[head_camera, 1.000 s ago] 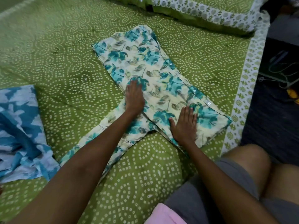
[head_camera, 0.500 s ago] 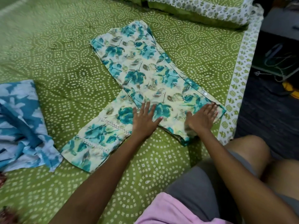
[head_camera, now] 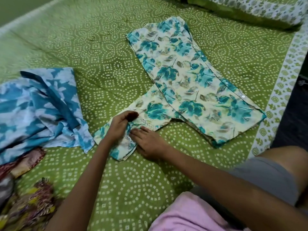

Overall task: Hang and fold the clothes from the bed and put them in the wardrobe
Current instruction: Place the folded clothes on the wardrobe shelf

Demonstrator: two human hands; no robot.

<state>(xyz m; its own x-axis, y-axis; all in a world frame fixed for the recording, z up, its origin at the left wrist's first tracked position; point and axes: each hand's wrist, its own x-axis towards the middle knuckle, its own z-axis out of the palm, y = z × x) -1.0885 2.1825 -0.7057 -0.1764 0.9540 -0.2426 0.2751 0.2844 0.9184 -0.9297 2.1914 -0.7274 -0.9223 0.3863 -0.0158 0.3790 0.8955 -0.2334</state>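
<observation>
A cream top with teal flowers lies folded lengthwise on the green bedspread, its lace-trimmed sleeve sticking out to the left. My left hand pinches the sleeve fabric near the cuff. My right hand lies flat on the sleeve's end, fingers pressing it to the bed.
A crumpled blue-and-white garment lies at the left, with darker patterned clothes in the lower left corner. Pillows line the top right. The bed's edge runs down the right beside a dark floor. My knee rests on the bed.
Both hands left the body of the floral top and moved left onto its sleeve; the left hand now grips the sleeve fabric. The view has swung left.
</observation>
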